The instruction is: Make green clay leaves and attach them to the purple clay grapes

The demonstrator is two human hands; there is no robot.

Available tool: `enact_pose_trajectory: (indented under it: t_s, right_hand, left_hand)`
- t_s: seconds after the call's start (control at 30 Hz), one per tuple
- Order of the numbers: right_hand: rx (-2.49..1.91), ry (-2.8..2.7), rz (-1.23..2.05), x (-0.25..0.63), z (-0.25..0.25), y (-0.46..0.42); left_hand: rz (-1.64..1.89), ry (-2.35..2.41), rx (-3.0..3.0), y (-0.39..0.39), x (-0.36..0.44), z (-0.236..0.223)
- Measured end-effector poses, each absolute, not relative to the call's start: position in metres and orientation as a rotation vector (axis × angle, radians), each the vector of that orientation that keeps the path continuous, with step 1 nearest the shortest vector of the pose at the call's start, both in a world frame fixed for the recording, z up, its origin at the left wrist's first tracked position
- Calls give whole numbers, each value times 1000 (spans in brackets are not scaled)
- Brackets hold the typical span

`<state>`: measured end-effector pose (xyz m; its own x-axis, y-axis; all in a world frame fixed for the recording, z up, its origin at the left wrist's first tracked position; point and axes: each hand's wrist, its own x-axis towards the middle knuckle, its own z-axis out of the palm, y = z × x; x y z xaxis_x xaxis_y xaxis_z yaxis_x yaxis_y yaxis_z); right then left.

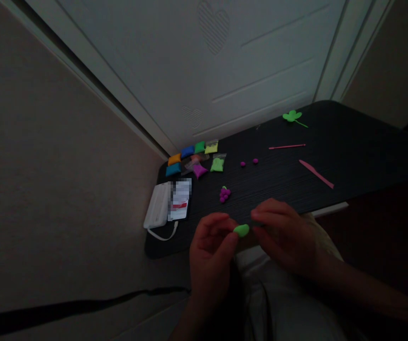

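Green clay held in your left hand

You have the green clay [241, 230] just below and right of the centre of the frame, pinched between the thumb and fingers of your left hand [213, 246]. That grip is narrow, closed around the lump's left end, with the rounded right end sticking out. Your right hand [284, 237] faces it from the right, thumb and fingers slightly parted, holding nothing that you can see; its tips are just beside the clay.

Just above your left hand, on the dark table [257, 189], lies a purple cluster [224, 194] with a bit of green at its top. Farther up and right of it are two purple balls [255, 161], near each other but apart.

Out to the right you have a pink knife [316, 174], a thin pink stick [287, 147] above it and, near the table's far edge, a green clover [292, 116].

Left of the centre, colored packets [187, 151] lie close together. Below them, a phone [181, 201] rests beside a white case [157, 204], with a white cable [164, 238] looping under both. Behind the table, a white panel [147, 57] fills the upper middle.
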<state>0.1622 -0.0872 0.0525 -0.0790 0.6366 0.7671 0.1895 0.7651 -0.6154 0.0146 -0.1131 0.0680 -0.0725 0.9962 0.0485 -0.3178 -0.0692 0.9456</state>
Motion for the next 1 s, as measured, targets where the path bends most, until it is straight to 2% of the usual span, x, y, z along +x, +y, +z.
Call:
enact_pose_trajectory:
  t_s: [0.17, 0.27, 0.53, 1.0]
  right_hand:
    - [-662, -1534, 1044, 162, 54, -89]
    - [-649, -1442, 1211, 158, 55, -89]
    - [-704, -1330, 1321, 156, 57, -87]
    - [-717, -1376, 1230, 151, 51, -88]
  left_hand:
    - [1516, 1086, 1155, -115, 16, 69]
    - [1491, 1078, 1193, -115, 17, 68]
    - [1440, 1093, 1153, -113, 15, 65]
    - [1475, 1100, 918, -111, 19, 62]
